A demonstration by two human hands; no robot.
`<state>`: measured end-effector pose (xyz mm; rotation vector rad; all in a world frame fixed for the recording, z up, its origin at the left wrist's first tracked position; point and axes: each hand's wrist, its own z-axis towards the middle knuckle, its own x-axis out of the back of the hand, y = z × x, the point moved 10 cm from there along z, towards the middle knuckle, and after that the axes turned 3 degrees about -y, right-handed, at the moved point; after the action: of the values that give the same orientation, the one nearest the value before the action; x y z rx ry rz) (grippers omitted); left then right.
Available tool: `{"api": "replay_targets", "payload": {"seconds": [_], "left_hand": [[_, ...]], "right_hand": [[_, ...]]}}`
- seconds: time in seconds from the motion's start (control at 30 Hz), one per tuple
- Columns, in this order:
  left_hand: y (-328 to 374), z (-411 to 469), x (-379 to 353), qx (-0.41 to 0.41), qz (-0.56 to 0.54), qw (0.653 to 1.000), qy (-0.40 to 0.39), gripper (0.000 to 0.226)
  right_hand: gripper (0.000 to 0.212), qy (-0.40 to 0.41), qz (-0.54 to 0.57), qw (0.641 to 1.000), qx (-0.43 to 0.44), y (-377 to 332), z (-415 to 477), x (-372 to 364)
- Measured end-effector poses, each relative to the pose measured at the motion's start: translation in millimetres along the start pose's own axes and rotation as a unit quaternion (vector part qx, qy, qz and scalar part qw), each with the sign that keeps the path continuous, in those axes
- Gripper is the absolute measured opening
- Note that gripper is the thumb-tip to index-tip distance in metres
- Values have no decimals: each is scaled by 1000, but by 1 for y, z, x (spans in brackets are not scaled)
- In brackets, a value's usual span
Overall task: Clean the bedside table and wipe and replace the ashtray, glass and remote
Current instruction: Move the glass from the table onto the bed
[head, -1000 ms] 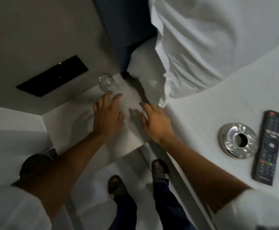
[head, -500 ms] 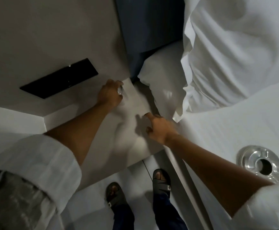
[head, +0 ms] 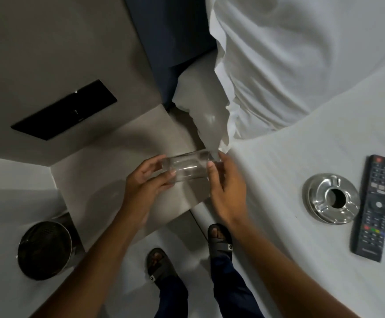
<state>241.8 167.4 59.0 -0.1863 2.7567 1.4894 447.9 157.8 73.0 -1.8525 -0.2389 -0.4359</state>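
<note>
A clear drinking glass [head: 188,165] lies on its side in the air above the grey bedside table [head: 118,152]. My left hand [head: 146,181] grips its left end and my right hand [head: 227,182] grips its right end. On the white bed sheet to the right lies a round metal ashtray [head: 332,198], with a black remote [head: 376,207] beside it, closer to the right edge of the view.
A dark round bin [head: 43,249] stands on the floor left of the table. White pillows [head: 290,60] pile up at the head of the bed. A black panel [head: 64,110] is set in the wall. My sandalled feet [head: 219,236] stand between table and bed.
My left hand took the glass from the table's back corner and brought it forward. My right hand left the table edge and closed on the glass's other end.
</note>
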Motion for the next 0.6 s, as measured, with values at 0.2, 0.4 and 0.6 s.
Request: {"api": "replay_targets", "payload": {"seconds": [0.2,0.4,0.6], "left_hand": [[18,-19,-91,-51,61,992,-94,38],[12,-13,-218,-101,130,976,-141,46],[13,-5,-279,-196,289,923,-163,39]], "right_hand": [[43,189,-69,979,47,-16,-25,113],[41,272,-110,956,20,16,-18,218],[45,230,-231,945,-7,45,6,253]]}}
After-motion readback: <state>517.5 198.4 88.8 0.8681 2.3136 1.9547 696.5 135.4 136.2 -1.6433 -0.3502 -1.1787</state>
